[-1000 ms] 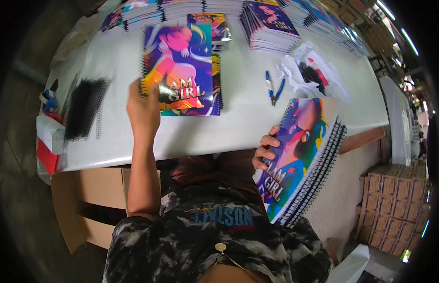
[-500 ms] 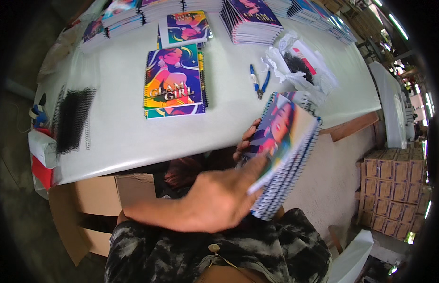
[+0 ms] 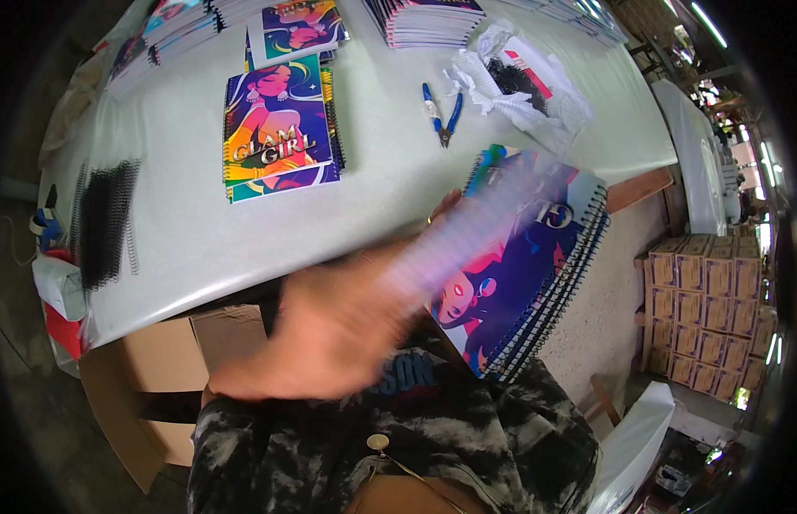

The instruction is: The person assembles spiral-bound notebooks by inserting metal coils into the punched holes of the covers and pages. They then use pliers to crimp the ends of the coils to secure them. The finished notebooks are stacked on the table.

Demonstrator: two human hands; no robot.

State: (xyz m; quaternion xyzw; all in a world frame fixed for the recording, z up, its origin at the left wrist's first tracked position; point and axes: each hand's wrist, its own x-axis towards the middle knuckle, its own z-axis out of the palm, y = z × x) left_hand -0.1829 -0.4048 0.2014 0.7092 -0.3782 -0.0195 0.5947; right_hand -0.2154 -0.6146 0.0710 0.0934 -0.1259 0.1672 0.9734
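Note:
A small stack of spiral notebooks (image 3: 531,274) with purple illustrated covers is tilted above my lap, its coils along the right side. The fingers of my right hand (image 3: 444,206) curl round its far left edge; the rest of that hand is hidden beneath. Blurred by motion, my left hand (image 3: 334,321) grips the near end of another notebook (image 3: 458,231), seen nearly edge-on across the stack. On the table lies a pile of similar notebooks (image 3: 278,120), with blue-handled pliers (image 3: 441,116) to its right.
Black spiral coils (image 3: 110,224) lie at the table's left. White wrapping (image 3: 570,111) holds more coils (image 3: 516,84) at the right. Notebook stacks (image 3: 424,26) line the far side. An open cardboard box (image 3: 167,355) stands below the near edge; stacked cartons (image 3: 702,308) are at the right.
My left hand has moved left and drawn a notebook off the stack's face, tilting it edge-on. Another cover now shows beneath. The view has shifted, so the table sits higher and further left.

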